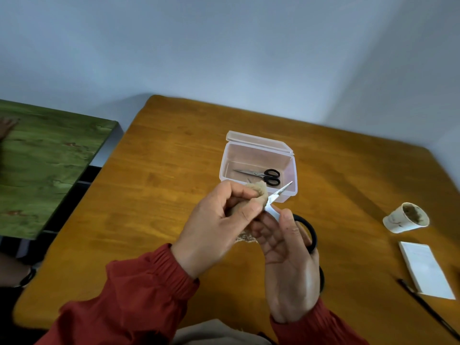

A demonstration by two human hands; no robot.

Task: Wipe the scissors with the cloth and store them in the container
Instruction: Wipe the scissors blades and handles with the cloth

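Note:
My right hand grips a pair of black-handled scissors by the handle end, blades pointing up and away toward the container. My left hand pinches a tan cloth wrapped round the lower part of the blades; only the blade tips show past it. Just beyond my hands stands a clear plastic container with its hinged lid open at the back. A smaller pair of black-handled scissors lies flat inside it.
The orange-brown wooden table carries a tipped paper cup at the right, a white notepad and a black pen near the right edge. A green table stands to the left, with another person's hand on it.

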